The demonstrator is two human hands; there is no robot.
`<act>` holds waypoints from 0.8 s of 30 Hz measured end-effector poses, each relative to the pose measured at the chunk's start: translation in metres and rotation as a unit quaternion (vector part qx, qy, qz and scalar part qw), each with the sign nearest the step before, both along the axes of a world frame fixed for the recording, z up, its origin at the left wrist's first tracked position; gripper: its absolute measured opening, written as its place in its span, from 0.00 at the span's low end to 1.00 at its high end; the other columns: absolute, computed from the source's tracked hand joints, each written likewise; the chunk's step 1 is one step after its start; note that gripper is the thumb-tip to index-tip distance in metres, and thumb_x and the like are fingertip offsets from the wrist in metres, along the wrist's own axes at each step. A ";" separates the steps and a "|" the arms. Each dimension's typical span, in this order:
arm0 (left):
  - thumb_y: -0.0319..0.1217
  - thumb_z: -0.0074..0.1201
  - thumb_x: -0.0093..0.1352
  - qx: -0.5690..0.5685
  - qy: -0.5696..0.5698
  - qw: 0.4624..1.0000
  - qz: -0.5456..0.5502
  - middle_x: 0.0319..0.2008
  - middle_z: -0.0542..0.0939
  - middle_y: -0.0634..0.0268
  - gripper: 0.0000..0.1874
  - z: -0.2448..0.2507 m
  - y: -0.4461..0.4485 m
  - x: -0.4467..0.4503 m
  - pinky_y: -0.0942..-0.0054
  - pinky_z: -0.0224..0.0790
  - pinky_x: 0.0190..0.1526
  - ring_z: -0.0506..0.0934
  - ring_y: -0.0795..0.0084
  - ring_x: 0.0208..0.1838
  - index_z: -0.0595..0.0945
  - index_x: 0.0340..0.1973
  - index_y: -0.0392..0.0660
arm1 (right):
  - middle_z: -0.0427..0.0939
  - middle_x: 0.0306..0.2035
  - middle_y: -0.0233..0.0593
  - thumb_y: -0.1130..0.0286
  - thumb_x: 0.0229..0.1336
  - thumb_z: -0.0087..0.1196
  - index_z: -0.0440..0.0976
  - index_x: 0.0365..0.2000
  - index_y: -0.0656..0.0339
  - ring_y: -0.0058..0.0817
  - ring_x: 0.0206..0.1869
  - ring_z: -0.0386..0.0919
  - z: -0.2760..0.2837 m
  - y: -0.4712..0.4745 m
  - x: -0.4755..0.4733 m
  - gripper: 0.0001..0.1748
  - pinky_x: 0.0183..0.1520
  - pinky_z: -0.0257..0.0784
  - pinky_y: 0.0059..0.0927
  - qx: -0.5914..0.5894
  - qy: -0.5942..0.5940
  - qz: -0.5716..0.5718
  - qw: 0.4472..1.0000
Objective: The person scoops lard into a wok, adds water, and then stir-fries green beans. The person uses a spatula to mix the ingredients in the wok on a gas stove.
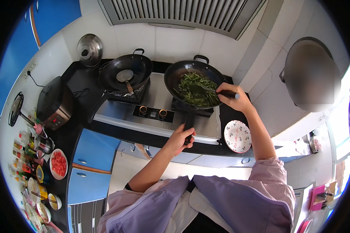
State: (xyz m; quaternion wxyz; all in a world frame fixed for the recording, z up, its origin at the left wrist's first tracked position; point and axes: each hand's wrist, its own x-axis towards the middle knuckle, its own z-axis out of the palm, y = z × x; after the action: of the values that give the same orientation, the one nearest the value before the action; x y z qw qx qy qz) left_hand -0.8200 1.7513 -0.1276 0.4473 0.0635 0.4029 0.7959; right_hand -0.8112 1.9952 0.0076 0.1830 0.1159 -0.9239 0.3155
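Observation:
My left hand [181,139] is wrapped around the long black handle [190,122] of a dark wok [173,76] on the right burner. Chopped green vegetables [197,94], thin and strip-like, lie heaped in the wok. In my right hand [232,96] is the dark handle of a spatula [204,88], gripped near the wok's right rim. The spatula's blade sits among the greens and is partly covered by them. Below my right forearm stands a white patterned plate [237,137], with nothing on it.
A second wok [108,72] holding a wooden-handled ladle [124,75] occupies the left burner. Left of the stove are a rice cooker [54,102], a plate of cut red pieces [58,164], bottles [22,154] and a bowl with chopsticks [54,201]. Overhead hangs a range hood [175,14].

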 end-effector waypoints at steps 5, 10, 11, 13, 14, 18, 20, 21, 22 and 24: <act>0.30 0.49 0.70 -0.017 -0.013 1.000 0.011 0.32 0.73 0.66 0.06 0.004 -0.002 0.000 0.78 0.57 0.21 0.70 0.79 0.26 0.70 0.40 0.45 | 0.76 0.21 0.35 0.77 0.47 0.55 0.73 0.32 0.64 0.20 0.20 0.72 0.017 0.013 -0.012 0.08 0.26 0.69 0.23 -0.192 -0.051 -0.096 0.975; 0.30 0.48 0.71 -0.018 -0.010 1.000 0.018 0.32 0.73 0.66 0.06 0.003 -0.002 0.001 0.78 0.56 0.21 0.70 0.79 0.26 0.70 0.40 0.45 | 0.74 0.17 0.38 0.64 0.48 0.53 0.71 0.26 0.65 0.25 0.15 0.73 0.060 0.033 -0.045 0.12 0.23 0.70 0.28 0.012 -0.004 -0.258 0.966; 0.30 0.48 0.71 -0.019 -0.009 1.000 0.013 0.32 0.73 0.66 0.06 0.003 -0.001 0.002 0.78 0.56 0.21 0.70 0.79 0.26 0.70 0.41 0.45 | 0.74 0.17 0.39 0.63 0.48 0.52 0.71 0.25 0.65 0.27 0.15 0.73 0.053 0.045 -0.057 0.13 0.23 0.70 0.29 0.060 0.003 -0.293 0.954; 0.30 0.48 0.71 -0.018 -0.007 1.000 0.013 0.32 0.73 0.66 0.06 0.001 -0.001 0.001 0.79 0.55 0.21 0.70 0.79 0.25 0.70 0.41 0.45 | 0.74 0.16 0.40 0.61 0.48 0.52 0.71 0.25 0.65 0.29 0.15 0.74 0.039 0.057 -0.072 0.15 0.24 0.71 0.31 0.069 0.003 -0.341 0.938; 0.30 0.48 0.71 -0.018 -0.006 1.000 0.015 0.32 0.73 0.66 0.06 0.002 -0.001 0.000 0.79 0.55 0.21 0.70 0.79 0.25 0.70 0.41 0.45 | 0.75 0.16 0.40 0.60 0.48 0.52 0.71 0.25 0.66 0.30 0.15 0.74 0.032 0.060 -0.074 0.16 0.24 0.71 0.32 0.029 -0.004 -0.358 0.933; 0.30 0.48 0.71 -0.015 -0.001 1.000 0.008 0.32 0.73 0.66 0.06 0.006 0.001 0.002 0.79 0.55 0.20 0.70 0.79 0.26 0.70 0.41 0.45 | 0.74 0.14 0.43 0.64 0.51 0.52 0.70 0.24 0.63 0.30 0.13 0.74 -0.055 0.119 -0.080 0.12 0.15 0.68 0.28 -0.435 0.026 -0.347 0.831; 0.31 0.48 0.71 -0.016 -0.001 1.000 0.010 0.32 0.73 0.66 0.06 0.005 -0.002 0.002 0.79 0.55 0.20 0.70 0.79 0.26 0.70 0.41 0.44 | 0.74 0.15 0.43 0.68 0.53 0.52 0.68 0.29 0.63 0.28 0.12 0.73 -0.080 0.102 -0.077 0.09 0.13 0.67 0.25 -0.529 0.027 -0.262 0.807; 0.31 0.48 0.71 -0.013 -0.001 1.000 0.009 0.32 0.73 0.66 0.07 0.003 -0.001 0.000 0.79 0.55 0.19 0.70 0.79 0.26 0.70 0.41 0.44 | 0.74 0.16 0.43 0.68 0.53 0.52 0.68 0.30 0.63 0.28 0.12 0.73 -0.083 0.094 -0.077 0.09 0.13 0.67 0.25 -0.532 0.029 -0.240 0.812; 0.31 0.48 0.71 -0.012 -0.002 1.000 0.008 0.32 0.73 0.66 0.07 0.002 -0.002 0.001 0.78 0.55 0.19 0.70 0.79 0.26 0.70 0.41 0.44 | 0.74 0.16 0.42 0.69 0.54 0.52 0.68 0.30 0.64 0.27 0.12 0.73 -0.077 0.083 -0.075 0.08 0.14 0.67 0.25 -0.500 0.029 -0.214 0.839; 0.31 0.48 0.71 -0.007 0.001 1.000 0.012 0.32 0.73 0.66 0.07 0.001 -0.002 0.000 0.78 0.56 0.19 0.70 0.78 0.26 0.70 0.41 0.44 | 0.73 0.17 0.40 0.70 0.54 0.53 0.68 0.29 0.64 0.25 0.13 0.72 -0.056 0.065 -0.063 0.08 0.15 0.67 0.24 -0.435 0.030 -0.163 0.885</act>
State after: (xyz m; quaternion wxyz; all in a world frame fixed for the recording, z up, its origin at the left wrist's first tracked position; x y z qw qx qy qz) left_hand -0.8196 1.7489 -0.1266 0.4380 0.0563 0.4097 0.7982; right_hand -0.8740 2.0605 -0.0489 0.2914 -0.1180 -0.6941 0.6476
